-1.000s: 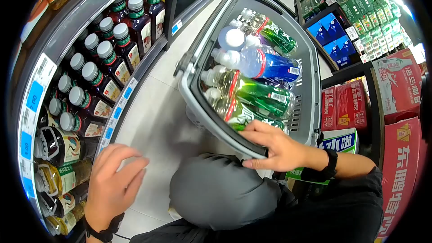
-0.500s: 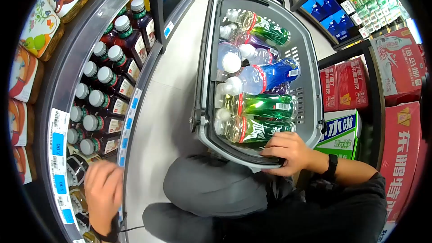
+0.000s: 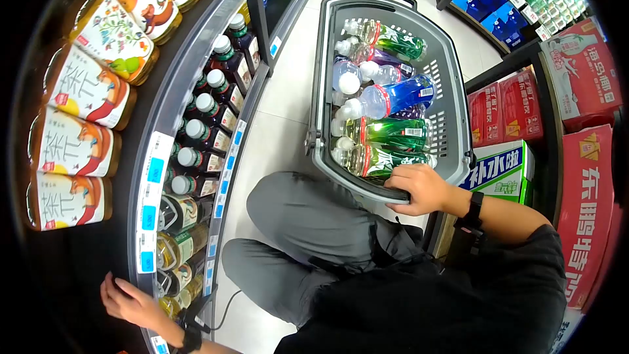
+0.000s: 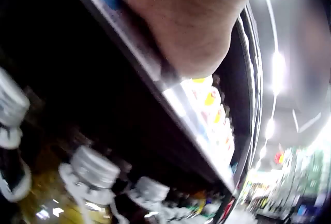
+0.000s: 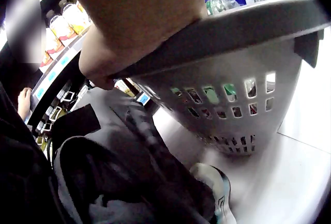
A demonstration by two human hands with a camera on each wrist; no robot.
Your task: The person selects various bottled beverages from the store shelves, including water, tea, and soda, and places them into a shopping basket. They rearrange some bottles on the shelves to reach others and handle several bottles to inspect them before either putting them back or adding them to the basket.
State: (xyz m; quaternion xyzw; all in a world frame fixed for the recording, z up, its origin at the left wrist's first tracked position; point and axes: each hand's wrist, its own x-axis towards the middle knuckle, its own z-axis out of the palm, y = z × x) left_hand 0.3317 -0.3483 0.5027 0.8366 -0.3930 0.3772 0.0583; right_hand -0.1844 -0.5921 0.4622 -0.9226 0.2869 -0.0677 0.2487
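While the right hand (image 3: 422, 189) curls its fingers over the near edge of the grey basket (image 3: 456, 115), gripping it, a green bottle (image 3: 393, 159) lies inside just beyond those knuckles, a blue bottle (image 3: 409, 92) farther off. Well to the left of that grip, the left hand (image 3: 134, 303) is at the upper shelf (image 3: 114, 249), fingers loosely bent, holding nothing; whether they touch it, I cannot tell. Forward of the left hand stand white-labelled bottles (image 3: 73, 144); red cartons (image 3: 504, 110) sit right of the grip.
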